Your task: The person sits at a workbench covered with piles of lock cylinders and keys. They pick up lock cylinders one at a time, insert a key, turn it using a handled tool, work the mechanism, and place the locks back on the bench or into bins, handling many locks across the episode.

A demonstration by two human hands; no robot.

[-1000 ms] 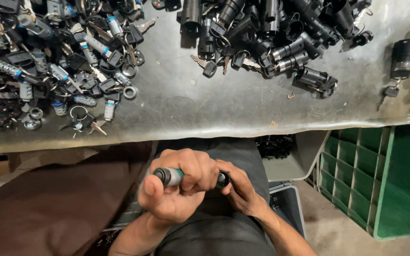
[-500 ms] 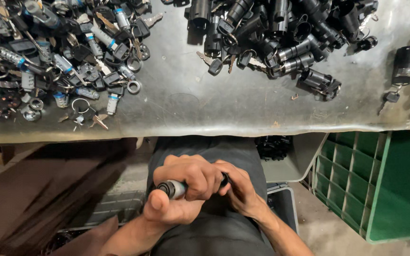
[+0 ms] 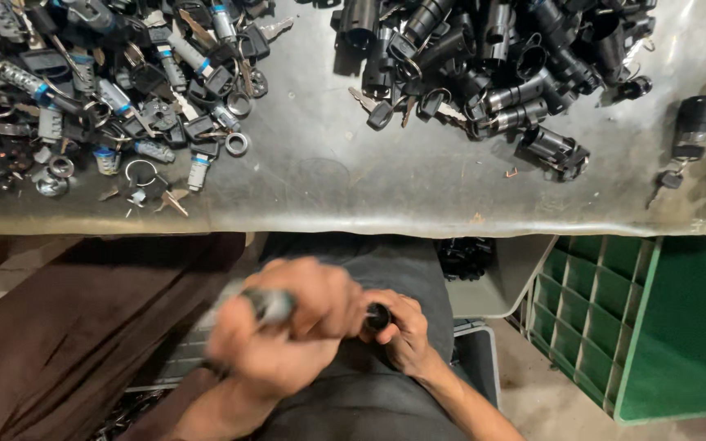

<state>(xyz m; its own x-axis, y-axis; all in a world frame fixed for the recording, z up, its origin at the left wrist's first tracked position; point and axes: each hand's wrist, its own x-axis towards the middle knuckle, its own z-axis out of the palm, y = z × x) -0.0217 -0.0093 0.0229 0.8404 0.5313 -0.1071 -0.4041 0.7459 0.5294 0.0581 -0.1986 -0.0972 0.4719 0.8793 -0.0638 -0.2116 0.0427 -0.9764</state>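
Over the lap, below the grey metal table's edge (image 3: 353, 214), the left hand (image 3: 288, 343), blurred, wraps a silver-tipped cylindrical lock barrel (image 3: 270, 304) lying crosswise; the right hand (image 3: 398, 331) apparently pinches its black end (image 3: 377, 316).

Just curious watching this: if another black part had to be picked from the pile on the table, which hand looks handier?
Probably the right hand: it only pinches the small black part, and the black pile lies on its side. The left hand is wrapped around the tool.
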